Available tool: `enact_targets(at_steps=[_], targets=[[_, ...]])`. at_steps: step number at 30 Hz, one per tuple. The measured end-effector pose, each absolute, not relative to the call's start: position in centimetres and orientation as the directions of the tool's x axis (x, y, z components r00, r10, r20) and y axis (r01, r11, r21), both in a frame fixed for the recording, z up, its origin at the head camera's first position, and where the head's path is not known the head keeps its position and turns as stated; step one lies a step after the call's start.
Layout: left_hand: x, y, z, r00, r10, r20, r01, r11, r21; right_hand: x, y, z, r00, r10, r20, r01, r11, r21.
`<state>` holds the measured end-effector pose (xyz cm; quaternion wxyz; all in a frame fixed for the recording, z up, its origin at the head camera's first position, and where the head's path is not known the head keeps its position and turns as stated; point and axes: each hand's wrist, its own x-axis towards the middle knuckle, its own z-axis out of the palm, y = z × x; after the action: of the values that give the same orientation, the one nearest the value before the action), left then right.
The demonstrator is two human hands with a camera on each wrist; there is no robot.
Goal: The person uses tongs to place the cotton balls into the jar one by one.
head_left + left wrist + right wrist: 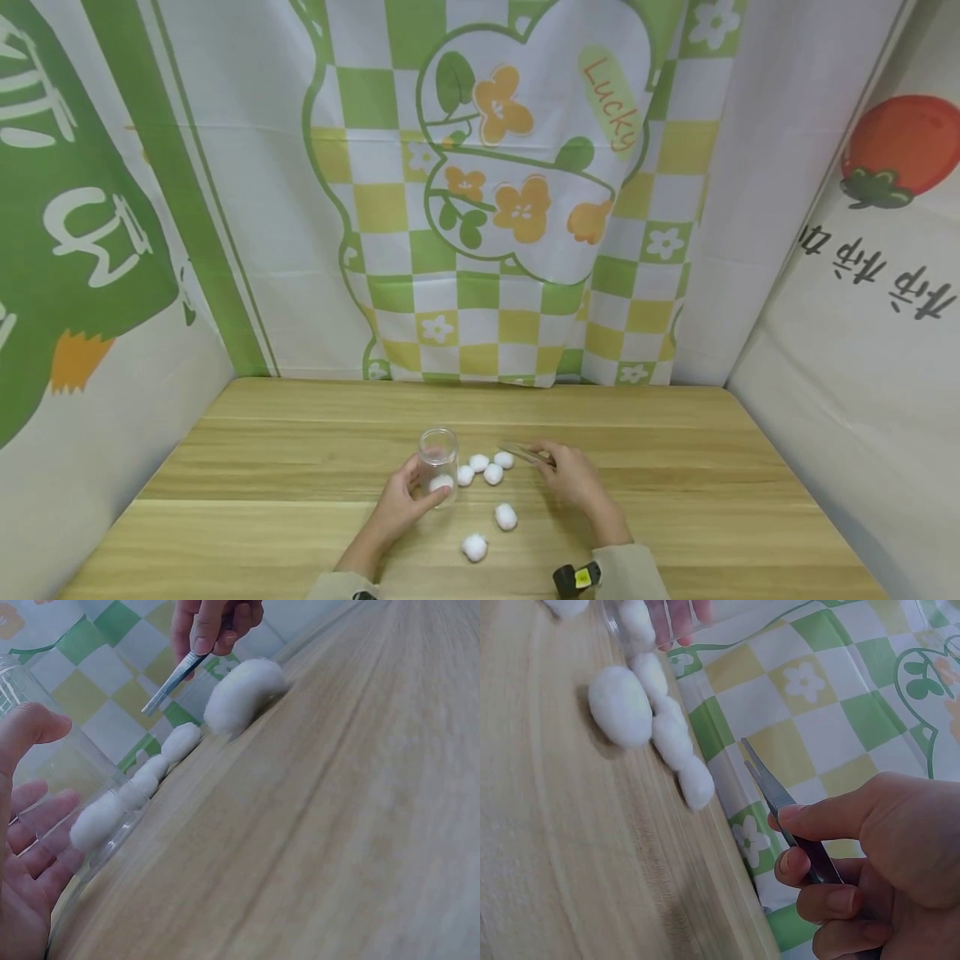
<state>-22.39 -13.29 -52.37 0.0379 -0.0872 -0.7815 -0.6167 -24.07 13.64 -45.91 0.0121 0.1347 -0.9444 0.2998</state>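
My left hand [401, 498] grips a clear open-topped jar [438, 450] standing upright on the table, thumb on the near side and fingers round the back. One white cotton ball [97, 821] lies at the bottom of the jar. In my right hand [877, 862] are metal tweezers [780, 796], pinched between thumb and fingers. Their two tips are slightly apart with nothing between them, above the table. Just right of the jar sits a cluster of several cotton balls [492, 473], the rightmost close below the tweezer tips in the head view.
Two more cotton balls lie nearer the front, one [506, 517] right of the jar and another [474, 547] closer to me. The wooden table [300, 433] ends at a patterned cloth [480, 325] hanging behind it. Cloth walls flank both sides.
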Motion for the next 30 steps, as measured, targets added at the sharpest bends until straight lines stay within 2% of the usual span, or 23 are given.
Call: enact_targets(at_steps=[11, 30], targets=[[-22.3, -13.4, -52.3, -0.980, 0.107, 0.167, 0.186, 0.203, 0.962, -24.5, 13.9, -46.9, -0.966, -0.259, 0.023, -0.220, 0.767, -0.602], [-22.4, -13.4, -52.5, -0.980, 0.111, 0.166, 0.186, 0.205, 0.961, -24.7, 14.0, -47.7, -0.963, -0.266, 0.039, -0.237, 0.772, -0.589]])
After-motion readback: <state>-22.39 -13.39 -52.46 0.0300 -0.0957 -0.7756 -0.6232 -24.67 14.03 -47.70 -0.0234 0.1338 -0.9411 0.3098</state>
